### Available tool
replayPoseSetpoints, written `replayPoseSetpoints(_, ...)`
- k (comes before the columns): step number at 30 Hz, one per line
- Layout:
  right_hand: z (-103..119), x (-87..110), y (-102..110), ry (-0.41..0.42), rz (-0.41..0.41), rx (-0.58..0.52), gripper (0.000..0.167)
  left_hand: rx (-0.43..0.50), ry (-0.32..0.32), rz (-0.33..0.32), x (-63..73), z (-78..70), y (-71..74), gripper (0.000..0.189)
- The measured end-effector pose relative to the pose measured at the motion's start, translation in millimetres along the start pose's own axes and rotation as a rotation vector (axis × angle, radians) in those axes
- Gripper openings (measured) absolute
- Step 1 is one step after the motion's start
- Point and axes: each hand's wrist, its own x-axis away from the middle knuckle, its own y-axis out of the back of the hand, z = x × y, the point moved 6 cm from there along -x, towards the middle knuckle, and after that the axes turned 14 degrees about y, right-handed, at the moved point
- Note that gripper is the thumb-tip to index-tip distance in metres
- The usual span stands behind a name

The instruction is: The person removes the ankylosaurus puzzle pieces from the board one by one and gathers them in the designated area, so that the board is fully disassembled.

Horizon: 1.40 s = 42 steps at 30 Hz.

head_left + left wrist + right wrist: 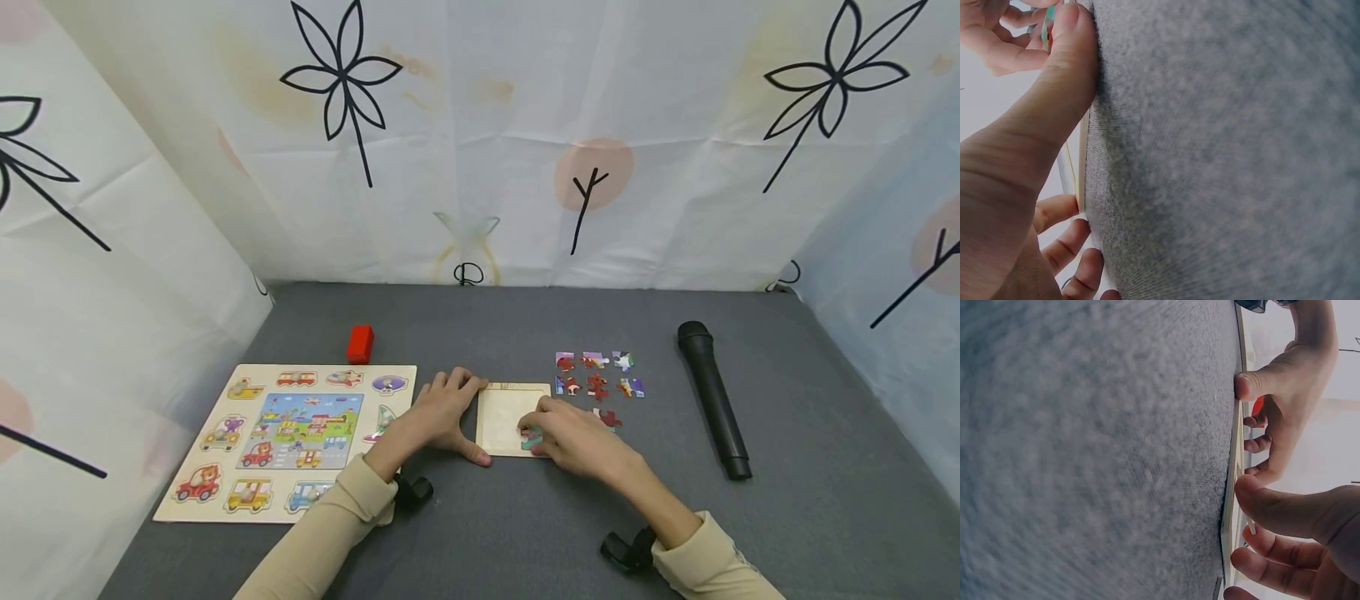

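A small pale wooden puzzle tray (498,408) lies on the grey cloth. My left hand (442,408) holds its left side, thumb along the near edge and fingertips at the far-left corner. In the left wrist view, the thumb (1054,94) lies along the tray's edge and the other fingers are spread. Over the tray's near-right part, my right hand (573,437) pinches a teal-and-red jigsaw piece (529,437) between thumb and fingers. The right wrist view shows that piece edge-on (1251,526), close over the tray. Several loose jigsaw pieces (597,385) lie beyond the right hand.
A large wooden picture board (225,400) with vehicle shapes sits at the left, partly under the left forearm. A red block (361,344) stands behind it. At the right lies a black microphone (716,400). White printed cloth walls (510,108) enclose the back and sides.
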Motion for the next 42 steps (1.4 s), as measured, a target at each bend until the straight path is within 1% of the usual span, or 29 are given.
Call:
replayPoseSetpoints(4, -6.3, 4.2, 4.5, -0.033, 0.001, -0.005, 0.026, 0.001, 0.004, 0.005, -0.7, 0.3, -0.8, 0.116)
replayPoseSetpoints(10, -22.2, 17.2, 18.9, -0.104, -0.017, 0.015, 0.027, 0.002, 0.008, 0.017, 0.3, -0.1, 0.2, 0.117)
replayPoseSetpoints(17, -41.5, 39.8, 32.9, -0.156, -0.036, 0.038, 0.029, 0.005, 0.011, 0.026, 0.9, -1.0, 1.3, 0.116)
replayPoseSetpoints(23, -56.8, 62.8, 39.8, -0.218, -0.029, 0.06, 0.03, 0.01, 0.017, 0.031, 0.4, -0.9, 1.2, 0.115)
replayPoseSetpoints(28, -65.1, 78.5, 44.4, -0.231, -0.029, 0.064, 0.031, 0.008, 0.017, 0.027, 0.5, -1.0, 0.9, 0.116)
replayPoseSetpoints(30, -67.5, 82.9, 45.9, -0.228, -0.029, 0.068, 0.031, 0.008, 0.016, 0.026, 0.3, -0.5, 0.3, 0.116)
replayPoseSetpoints(33, -70.8, 88.8, 46.1, -0.245, -0.021, 0.074, 0.031, 0.008, 0.015, 0.023, -0.1, 0.0, -0.3, 0.116)
replayPoseSetpoints(37, -73.5, 93.6, 45.3, -0.267, -0.017, 0.08, 0.031, 0.009, 0.01, 0.021, 0.2, 0.1, -0.1, 0.116)
replayPoseSetpoints(42, -75.3, 95.0, 44.9, -0.279, -0.016, 0.083, 0.031, 0.015, 0.007, 0.022, 0.6, -0.2, 0.3, 0.116)
